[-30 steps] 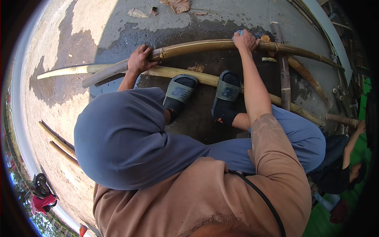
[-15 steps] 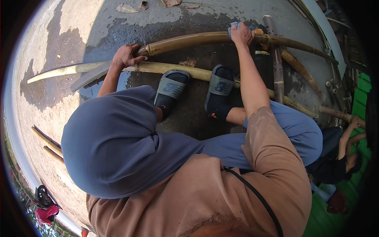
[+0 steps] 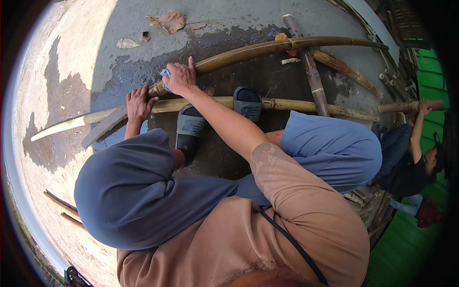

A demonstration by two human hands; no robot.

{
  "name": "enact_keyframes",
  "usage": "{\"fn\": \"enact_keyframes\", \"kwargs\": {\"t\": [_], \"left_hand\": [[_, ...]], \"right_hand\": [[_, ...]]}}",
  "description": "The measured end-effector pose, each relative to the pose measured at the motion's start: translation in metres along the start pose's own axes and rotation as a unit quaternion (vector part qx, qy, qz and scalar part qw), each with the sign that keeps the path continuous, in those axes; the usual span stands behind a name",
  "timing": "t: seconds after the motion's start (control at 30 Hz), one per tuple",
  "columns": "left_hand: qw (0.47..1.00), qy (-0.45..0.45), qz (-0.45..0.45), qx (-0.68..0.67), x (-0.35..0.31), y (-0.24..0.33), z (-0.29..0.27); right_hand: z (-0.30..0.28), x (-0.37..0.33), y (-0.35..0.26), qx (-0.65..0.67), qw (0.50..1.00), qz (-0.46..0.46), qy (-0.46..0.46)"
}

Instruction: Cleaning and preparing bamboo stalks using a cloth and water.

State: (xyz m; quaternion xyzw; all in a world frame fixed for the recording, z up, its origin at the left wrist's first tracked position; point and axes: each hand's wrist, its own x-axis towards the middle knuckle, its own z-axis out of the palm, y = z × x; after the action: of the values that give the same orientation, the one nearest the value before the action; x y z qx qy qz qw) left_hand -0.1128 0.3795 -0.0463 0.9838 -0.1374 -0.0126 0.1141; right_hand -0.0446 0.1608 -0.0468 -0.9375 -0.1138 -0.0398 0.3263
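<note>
A long brown bamboo pole (image 3: 248,54) lies across in front of me, its greyish end toward the left. My left hand (image 3: 137,105) grips it near that end, fingers over the top. Just to the right, my right hand (image 3: 180,79) presses a crumpled light-blue cloth (image 3: 165,78) onto the pole by a joint; the index finger sticks up. Most of the cloth is hidden under the hand. A second, paler bamboo pole (image 3: 296,107) runs on the ground beneath, close to my sandals (image 3: 247,104).
A dark bamboo crosspiece (image 3: 311,71) passes under the brown pole at right, beside a shorter bamboo length (image 3: 344,68). Dry leaves (image 3: 169,21) lie on the partly wet concrete. At far right another person's hand touches a bamboo piece (image 3: 406,106). More bamboo (image 3: 64,205) lies left.
My right hand has slid left along the pole with the cloth, from the right part to beside my left hand. My left hand still holds the pole. The view has shifted somewhat.
</note>
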Motion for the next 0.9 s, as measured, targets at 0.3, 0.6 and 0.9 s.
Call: {"fn": "enact_keyframes", "kwargs": {"t": [0.3, 0.6, 0.9], "left_hand": [[1.0, -0.019, 0.003, 0.011, 0.033, 0.0, -0.019], [0.986, -0.159, -0.042, -0.031, 0.05, 0.009, -0.032], [0.992, -0.082, 0.055, -0.081, 0.036, 0.006, -0.018]], "right_hand": [[-0.245, 0.061, 0.27, -0.238, 0.921, 0.266, 0.154], [-0.149, 0.081, 0.157, -0.266, 0.915, 0.26, -0.152], [-0.148, 0.051, 0.136, -0.243, 0.923, 0.248, -0.167]]}}
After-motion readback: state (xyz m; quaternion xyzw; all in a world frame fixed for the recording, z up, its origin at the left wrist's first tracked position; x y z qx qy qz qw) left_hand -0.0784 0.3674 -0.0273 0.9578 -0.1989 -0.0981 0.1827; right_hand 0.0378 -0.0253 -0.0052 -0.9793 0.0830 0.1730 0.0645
